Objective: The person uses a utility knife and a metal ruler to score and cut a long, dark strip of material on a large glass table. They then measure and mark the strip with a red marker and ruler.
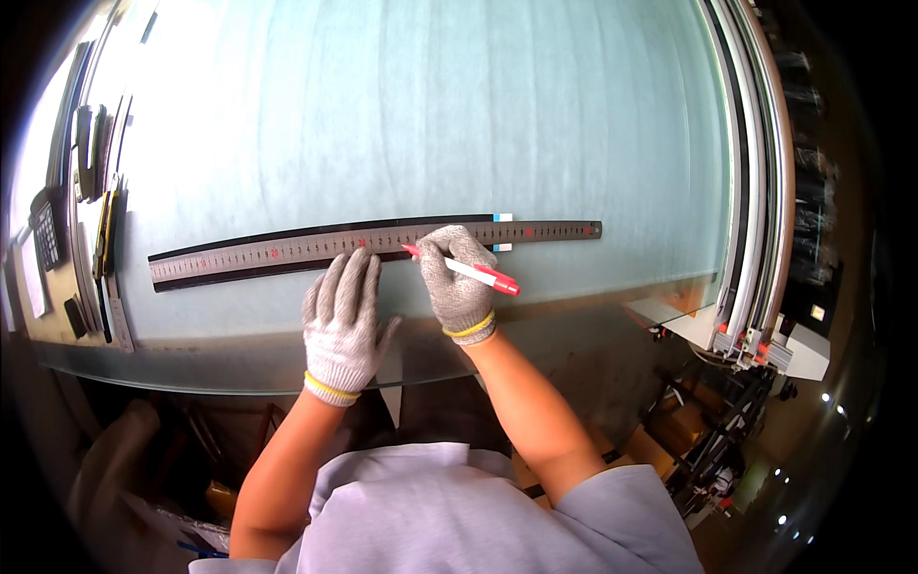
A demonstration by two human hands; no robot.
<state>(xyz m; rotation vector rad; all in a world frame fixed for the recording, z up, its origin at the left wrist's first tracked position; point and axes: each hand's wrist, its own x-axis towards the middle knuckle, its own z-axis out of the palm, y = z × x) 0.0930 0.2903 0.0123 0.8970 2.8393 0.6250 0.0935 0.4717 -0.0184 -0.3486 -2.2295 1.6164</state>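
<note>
Ruler [373, 245] lies across the glass sheet [430, 115], pinned by the left hand [342, 325] with fingers spread flat. Right hand [459, 282] pinches a red-and-white marker [466, 270], tip at the ruler's edge; no drawn line shows yet.

Gloved left hand [342, 320] flat on glass sheet [430, 124], fingertips on long steel ruler [287, 251]. Gloved right hand [459, 282] holds red-white marker [469, 271] at ruler's near edge.
</note>
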